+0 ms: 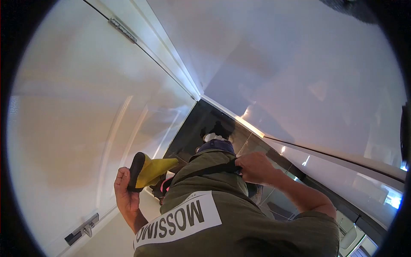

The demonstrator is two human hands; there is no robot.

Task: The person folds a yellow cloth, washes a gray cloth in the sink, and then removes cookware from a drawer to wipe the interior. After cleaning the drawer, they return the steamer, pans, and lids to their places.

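Observation:
On the left side of the head view, my left hand (124,192) is closed on a yellow item with a black end (156,170), its fingers on the black part. My right hand (252,166) is closed round a black strap (209,169), which runs across the front of the green shirt (252,218). A white panel with black letters is printed on the shirt. Something pink and black (166,184) shows at my left side, partly hidden by the shirt.
A white door (77,128) with a metal handle (83,229) and a hinge fills the left. Below me lies a dark tiled floor (205,115). A glossy pale wall (299,77) is at the upper right.

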